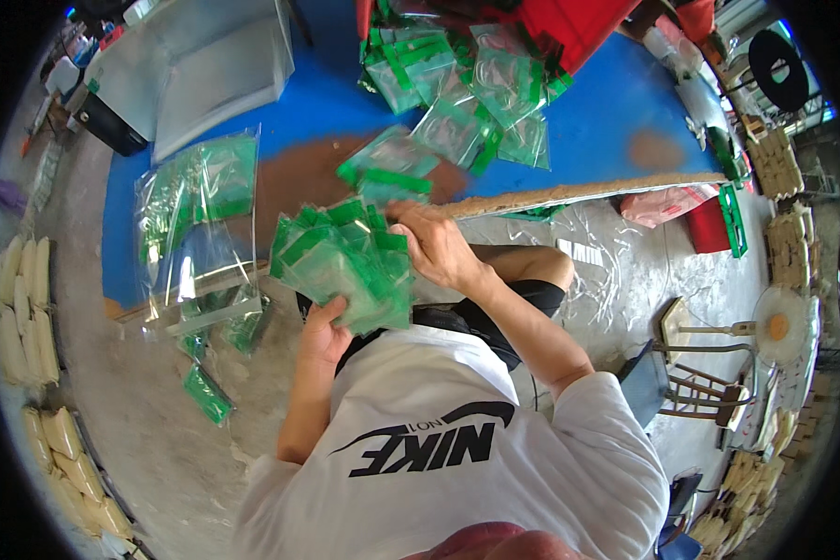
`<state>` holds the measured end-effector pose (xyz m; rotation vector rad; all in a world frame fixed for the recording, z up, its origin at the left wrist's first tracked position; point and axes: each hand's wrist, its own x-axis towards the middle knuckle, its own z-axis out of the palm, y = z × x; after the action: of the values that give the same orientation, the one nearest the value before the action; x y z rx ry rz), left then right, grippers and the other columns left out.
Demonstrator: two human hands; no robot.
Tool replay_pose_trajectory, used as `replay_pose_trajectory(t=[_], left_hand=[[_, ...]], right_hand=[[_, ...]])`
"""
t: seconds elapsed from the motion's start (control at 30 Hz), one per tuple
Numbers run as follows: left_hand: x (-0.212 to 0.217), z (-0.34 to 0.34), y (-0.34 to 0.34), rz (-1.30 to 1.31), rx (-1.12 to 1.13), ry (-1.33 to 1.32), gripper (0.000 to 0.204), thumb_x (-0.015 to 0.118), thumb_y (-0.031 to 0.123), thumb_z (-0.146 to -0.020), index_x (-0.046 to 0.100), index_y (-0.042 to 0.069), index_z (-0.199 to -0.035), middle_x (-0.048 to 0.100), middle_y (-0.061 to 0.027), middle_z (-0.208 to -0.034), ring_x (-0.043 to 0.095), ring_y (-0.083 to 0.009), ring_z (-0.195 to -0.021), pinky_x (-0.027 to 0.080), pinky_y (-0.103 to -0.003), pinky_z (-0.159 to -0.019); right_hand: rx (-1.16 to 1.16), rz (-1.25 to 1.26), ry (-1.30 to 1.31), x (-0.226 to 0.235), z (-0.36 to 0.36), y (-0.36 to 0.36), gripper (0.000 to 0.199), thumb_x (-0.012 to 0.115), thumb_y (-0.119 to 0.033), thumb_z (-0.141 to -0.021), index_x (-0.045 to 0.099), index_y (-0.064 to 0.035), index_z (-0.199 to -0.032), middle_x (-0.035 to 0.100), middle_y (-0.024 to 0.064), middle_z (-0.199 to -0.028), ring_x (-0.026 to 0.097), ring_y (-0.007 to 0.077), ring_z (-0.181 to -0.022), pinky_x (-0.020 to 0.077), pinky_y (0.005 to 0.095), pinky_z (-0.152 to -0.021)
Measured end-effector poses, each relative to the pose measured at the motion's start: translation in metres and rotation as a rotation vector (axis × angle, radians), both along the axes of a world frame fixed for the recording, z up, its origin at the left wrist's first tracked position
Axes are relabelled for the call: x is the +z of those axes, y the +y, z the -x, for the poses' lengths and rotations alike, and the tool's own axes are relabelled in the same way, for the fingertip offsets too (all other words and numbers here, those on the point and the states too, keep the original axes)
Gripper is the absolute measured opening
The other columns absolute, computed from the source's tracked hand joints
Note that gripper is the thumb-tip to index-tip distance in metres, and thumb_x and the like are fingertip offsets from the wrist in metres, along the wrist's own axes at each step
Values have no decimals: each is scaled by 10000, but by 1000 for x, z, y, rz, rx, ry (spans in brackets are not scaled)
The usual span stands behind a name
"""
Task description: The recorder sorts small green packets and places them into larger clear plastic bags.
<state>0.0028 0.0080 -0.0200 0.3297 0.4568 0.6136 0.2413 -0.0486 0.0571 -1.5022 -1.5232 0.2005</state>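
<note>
A fanned bunch of small clear plastic bags with green edges is held above my lap, near the table's edge. My left hand grips the bunch from below, its thumb lying on top. At the bunch's far right edge, my right hand has its fingers bent and pinched against the bags; its fingertips are partly hidden. Just beyond my hands, more of these bags lie in a loose pile on the blue table. To the left, a large clear bag with green-edged bags inside hangs over the table's edge.
An open translucent bin and a red container stand at the back. Green packets lie on the floor at left. White scraps litter the floor at right, near a stool and a fan.
</note>
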Motion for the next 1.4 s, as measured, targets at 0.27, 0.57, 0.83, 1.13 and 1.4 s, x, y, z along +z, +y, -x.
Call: replay_pose_trajectory(t=[0.27,0.57,0.83,1.13,1.4], left_hand=[[11,1,-7,-89,48,44,562,749,37,-811,512,47,-1320,618,-82,-1243,586,-257,-1181,464,-446,-1044],[15,34,-8,-58,70,-139,610,739,150,-828,491,25,-1372,566,-147,-1355,515,-343,-1268,363,-541,-1116],[5,11,-3,47,149,-51,607,739,105,-812,481,5,-1352,577,-134,-1313,518,-323,-1257,383,-509,-1106],[3,2,6,-26,133,21,571,667,14,-843,448,8,-1371,572,-131,-1307,548,-307,-1233,428,-500,-1079],[3,11,13,-151,-8,204,543,668,68,-830,491,13,-1340,597,-144,-1285,556,-337,-1218,409,-527,-1084]], right_hand=[[-154,-42,-170,19,-45,36,200,552,-113,-960,665,-16,-1094,680,164,-1065,639,346,-1020,497,426,-873],[491,109,-344,-7,-29,133,380,549,-14,-829,667,-69,-1186,541,132,-1388,463,339,-1328,432,458,-1052],[-167,303,-580,-4,3,72,180,653,-233,-838,678,-62,-890,640,143,-883,677,337,-655,548,428,-586],[-549,187,-574,7,-25,55,347,619,-362,-917,657,-19,-953,637,176,-1028,592,303,-1018,460,399,-873],[162,258,282,19,-34,31,292,518,-272,-1002,651,-12,-984,642,207,-899,635,385,-858,506,421,-761]])
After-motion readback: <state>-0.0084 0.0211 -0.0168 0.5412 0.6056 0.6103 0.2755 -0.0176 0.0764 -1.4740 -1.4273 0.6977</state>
